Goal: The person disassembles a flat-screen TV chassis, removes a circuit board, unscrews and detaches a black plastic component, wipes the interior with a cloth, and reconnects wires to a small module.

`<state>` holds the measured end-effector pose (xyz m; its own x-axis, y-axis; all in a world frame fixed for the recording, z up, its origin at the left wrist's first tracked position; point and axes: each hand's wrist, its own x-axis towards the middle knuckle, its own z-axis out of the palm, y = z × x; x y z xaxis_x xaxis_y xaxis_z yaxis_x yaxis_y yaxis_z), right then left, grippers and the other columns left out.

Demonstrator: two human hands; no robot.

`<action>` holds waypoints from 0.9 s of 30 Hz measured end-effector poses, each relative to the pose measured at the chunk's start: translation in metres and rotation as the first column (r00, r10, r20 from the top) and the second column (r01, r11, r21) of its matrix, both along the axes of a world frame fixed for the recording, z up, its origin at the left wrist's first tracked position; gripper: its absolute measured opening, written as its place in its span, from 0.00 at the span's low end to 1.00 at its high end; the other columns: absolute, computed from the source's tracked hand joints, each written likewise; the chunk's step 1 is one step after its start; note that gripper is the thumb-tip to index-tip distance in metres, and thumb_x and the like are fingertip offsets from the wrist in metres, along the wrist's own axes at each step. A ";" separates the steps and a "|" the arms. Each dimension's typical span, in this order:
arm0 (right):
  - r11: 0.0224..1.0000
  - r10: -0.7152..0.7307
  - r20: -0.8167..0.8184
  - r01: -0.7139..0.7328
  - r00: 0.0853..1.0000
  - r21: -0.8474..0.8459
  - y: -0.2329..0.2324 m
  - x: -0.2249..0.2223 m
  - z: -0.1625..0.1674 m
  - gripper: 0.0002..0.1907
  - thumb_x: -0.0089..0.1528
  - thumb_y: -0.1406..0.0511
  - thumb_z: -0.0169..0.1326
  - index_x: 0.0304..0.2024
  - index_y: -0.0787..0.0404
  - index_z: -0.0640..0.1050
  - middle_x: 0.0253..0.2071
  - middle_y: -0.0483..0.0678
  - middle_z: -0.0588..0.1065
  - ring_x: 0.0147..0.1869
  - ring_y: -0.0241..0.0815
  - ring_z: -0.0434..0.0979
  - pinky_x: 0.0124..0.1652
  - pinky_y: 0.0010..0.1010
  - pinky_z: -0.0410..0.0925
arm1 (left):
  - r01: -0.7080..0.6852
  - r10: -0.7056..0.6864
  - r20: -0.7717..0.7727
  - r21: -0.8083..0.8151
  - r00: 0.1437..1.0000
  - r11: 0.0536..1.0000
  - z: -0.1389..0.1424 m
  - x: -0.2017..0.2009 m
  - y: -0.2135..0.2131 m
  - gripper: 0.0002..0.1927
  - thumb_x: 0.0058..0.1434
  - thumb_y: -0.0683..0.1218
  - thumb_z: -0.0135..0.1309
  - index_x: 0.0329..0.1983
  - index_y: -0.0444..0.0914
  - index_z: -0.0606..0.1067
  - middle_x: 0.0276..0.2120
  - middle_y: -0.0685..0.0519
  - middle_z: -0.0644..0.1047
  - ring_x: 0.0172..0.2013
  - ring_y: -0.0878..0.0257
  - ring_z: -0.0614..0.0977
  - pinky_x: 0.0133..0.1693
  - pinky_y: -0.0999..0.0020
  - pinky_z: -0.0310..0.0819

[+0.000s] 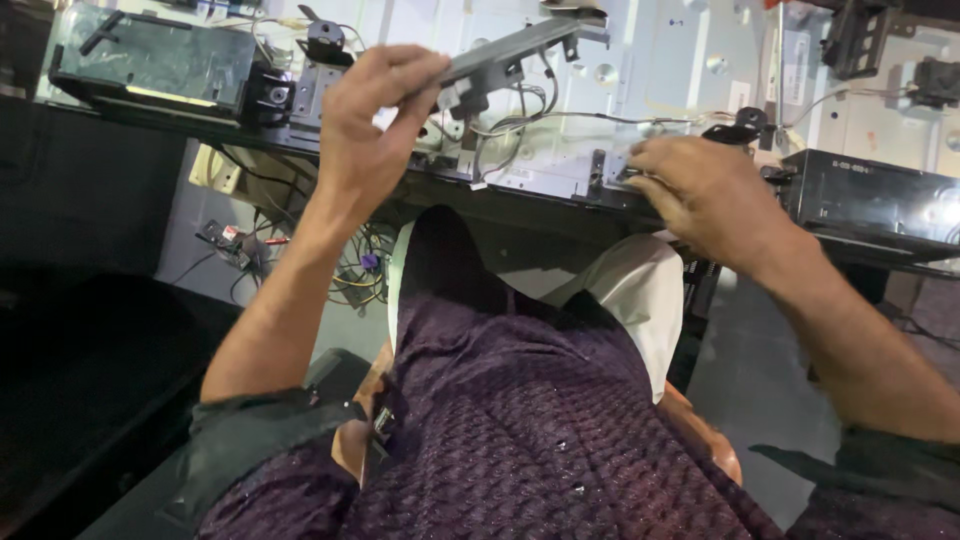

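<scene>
White sheet-metal chassis (pixel 660 60) lies across the far side, with a black box (pixel 150 65) at far left. My left hand (pixel 375 115) pinches a grey metal bracket (pixel 515 45), lifted above the wires (pixel 520 125). My right hand (pixel 705 195) rests curled at the chassis' near edge, fingers pressed together beside a small metal tab (pixel 610 170).

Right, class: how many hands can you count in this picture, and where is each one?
2. The left hand is raised, gripping a long grey metal bar. The right hand rests on the edge of the metal panel. No other hands show.
</scene>
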<state>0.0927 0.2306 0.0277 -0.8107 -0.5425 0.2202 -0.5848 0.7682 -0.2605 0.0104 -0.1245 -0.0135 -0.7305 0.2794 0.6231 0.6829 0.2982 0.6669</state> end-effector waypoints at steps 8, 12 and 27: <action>1.000 -0.026 0.182 0.023 0.983 0.019 -0.013 0.008 -0.002 0.21 0.62 0.68 0.57 0.57 0.67 0.77 0.50 0.60 0.74 0.53 0.58 0.76 0.52 0.42 0.70 | -0.009 0.004 -0.128 -0.040 0.992 0.999 -0.016 0.053 0.011 0.16 0.67 0.33 0.58 0.55 0.41 0.81 0.61 0.45 0.72 0.60 0.53 0.78 0.57 0.63 0.80; 0.998 0.022 0.051 -0.019 0.998 -0.063 -0.025 0.009 -0.012 0.11 0.64 0.69 0.59 0.48 0.68 0.79 0.54 0.59 0.75 0.56 0.58 0.76 0.54 0.42 0.71 | 0.052 -0.088 -0.303 -0.123 0.949 0.991 -0.019 0.066 0.016 0.15 0.66 0.32 0.59 0.52 0.41 0.81 0.65 0.45 0.68 0.63 0.48 0.74 0.62 0.60 0.79; 0.986 0.094 0.155 -0.070 0.983 -0.149 -0.021 0.001 -0.011 0.13 0.62 0.71 0.59 0.50 0.64 0.81 0.49 0.54 0.76 0.53 0.52 0.77 0.51 0.39 0.71 | 0.066 -0.219 -0.421 -0.350 0.880 0.935 -0.056 0.085 -0.006 0.09 0.61 0.37 0.58 0.41 0.41 0.72 0.67 0.46 0.68 0.68 0.46 0.68 0.68 0.46 0.67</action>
